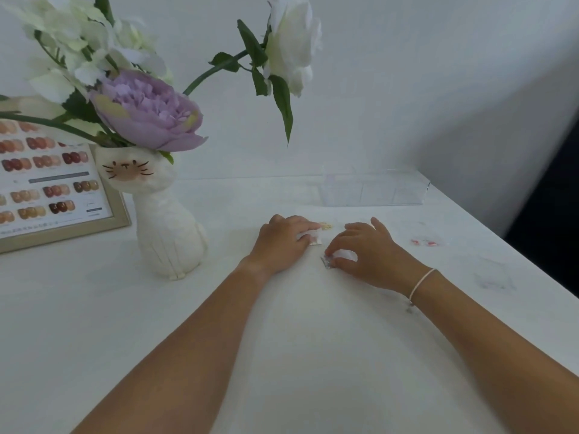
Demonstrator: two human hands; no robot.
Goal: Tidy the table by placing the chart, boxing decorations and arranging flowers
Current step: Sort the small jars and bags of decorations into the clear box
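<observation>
Fingers (336,245) on white table (125,308).

White worktop (313,355) is filling most of the view. Plain pale wall (407,89) is rising just behind the worktop's far edge. Dark area (557,220) is showing past the worktop's right edge, too blurred to identify.

framed nail chart (53,186) propped upright, flowers (147,111) in cat vase (163,214)
</observation>
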